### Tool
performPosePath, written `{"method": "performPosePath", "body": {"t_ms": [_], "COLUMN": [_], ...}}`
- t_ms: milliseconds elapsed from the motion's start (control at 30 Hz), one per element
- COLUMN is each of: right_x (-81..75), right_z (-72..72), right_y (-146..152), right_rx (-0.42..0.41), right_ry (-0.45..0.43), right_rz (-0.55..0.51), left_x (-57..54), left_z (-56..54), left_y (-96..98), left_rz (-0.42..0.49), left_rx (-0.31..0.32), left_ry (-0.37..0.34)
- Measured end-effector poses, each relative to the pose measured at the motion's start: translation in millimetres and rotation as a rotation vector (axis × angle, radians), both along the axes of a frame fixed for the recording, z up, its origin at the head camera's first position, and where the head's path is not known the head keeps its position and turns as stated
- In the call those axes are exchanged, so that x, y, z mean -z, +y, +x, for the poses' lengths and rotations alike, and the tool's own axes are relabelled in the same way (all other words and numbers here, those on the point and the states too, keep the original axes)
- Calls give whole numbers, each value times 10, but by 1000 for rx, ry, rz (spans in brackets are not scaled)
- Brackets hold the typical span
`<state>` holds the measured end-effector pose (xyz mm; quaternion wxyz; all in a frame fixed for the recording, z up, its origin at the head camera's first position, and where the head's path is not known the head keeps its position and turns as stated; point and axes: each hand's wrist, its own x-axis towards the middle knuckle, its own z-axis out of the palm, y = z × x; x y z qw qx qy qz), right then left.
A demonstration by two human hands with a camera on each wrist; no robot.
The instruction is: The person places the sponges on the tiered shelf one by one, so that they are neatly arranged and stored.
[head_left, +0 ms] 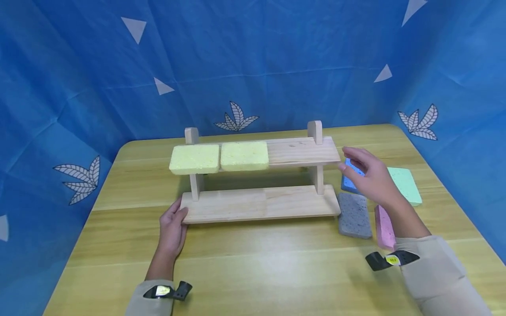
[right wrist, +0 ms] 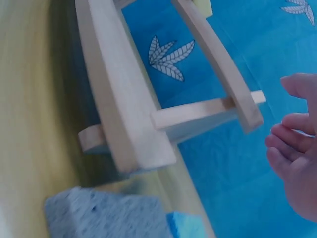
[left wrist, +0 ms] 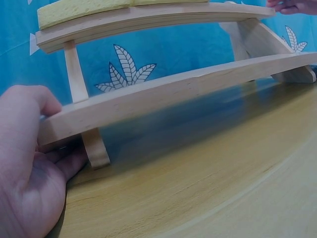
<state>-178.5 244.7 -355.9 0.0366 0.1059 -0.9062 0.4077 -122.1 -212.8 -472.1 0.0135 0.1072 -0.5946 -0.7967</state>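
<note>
A two-tier wooden shelf (head_left: 225,205) stands on the table. My left hand (head_left: 172,226) grips the left end of its lower board, thumb on top and fingers underneath, as the left wrist view (left wrist: 37,163) shows. Two yellow sponges (head_left: 194,159) lie side by side on the left part of the upper board. Off the right end of that board my right hand (head_left: 369,173) hovers with nothing in it, its fingers loosely bent. Below it, a blue sponge (head_left: 348,183) is partly covered by the hand.
Right of the shelf lie a grey sponge (head_left: 354,216), a pink sponge (head_left: 383,228) partly behind the right wrist, and a green sponge (head_left: 407,185). Blue patterned cloth (head_left: 253,57) hangs around the back and sides of the wooden table (head_left: 253,263).
</note>
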Motion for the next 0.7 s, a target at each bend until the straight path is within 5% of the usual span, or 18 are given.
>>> {"method": "performPosePath", "body": {"t_ms": [233,700], "right_x": [162,520], "right_z": [171,631], "right_y": [157,481], "right_rx": [38,248], "right_ry": [-34,-132], "right_rz": [-25,-99], "left_x": [1,-7], "left_z": [0,-3], "left_y": [-4,2], "left_rz": [6,4], "left_rx": [-3,-3], "left_ry": [3,11]}}
